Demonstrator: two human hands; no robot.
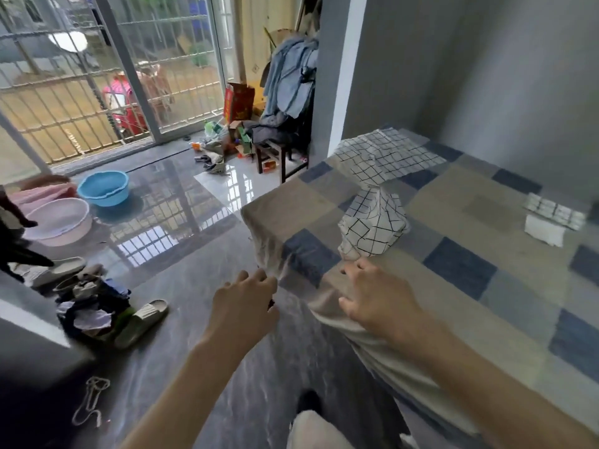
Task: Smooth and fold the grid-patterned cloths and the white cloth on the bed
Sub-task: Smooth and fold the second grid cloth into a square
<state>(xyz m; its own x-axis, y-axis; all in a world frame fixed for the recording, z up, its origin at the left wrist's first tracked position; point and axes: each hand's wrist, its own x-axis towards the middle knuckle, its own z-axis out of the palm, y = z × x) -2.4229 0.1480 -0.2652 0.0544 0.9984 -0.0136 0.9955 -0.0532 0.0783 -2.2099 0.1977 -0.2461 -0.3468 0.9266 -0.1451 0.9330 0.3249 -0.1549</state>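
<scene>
A crumpled grid-patterned cloth [372,223] stands in a peaked heap near the bed's near corner. Two more grid-patterned cloths [385,155] lie spread and overlapping at the bed's far end by the wall. At the right edge a folded grid cloth [556,210] rests on a folded white cloth [543,233]. My right hand [376,298] hovers over the bed edge just below the crumpled cloth, fingers apart, holding nothing. My left hand [244,304] hangs over the floor beside the bed corner, fingers loosely curled and empty.
The bed [470,303] has a blue, grey and tan checked cover hanging over its corner. On the floor to the left are a blue basin [103,187], a pink basin [60,222], slippers [142,322] and a clothes pile. A chair [285,118] draped with clothes stands beyond the bed.
</scene>
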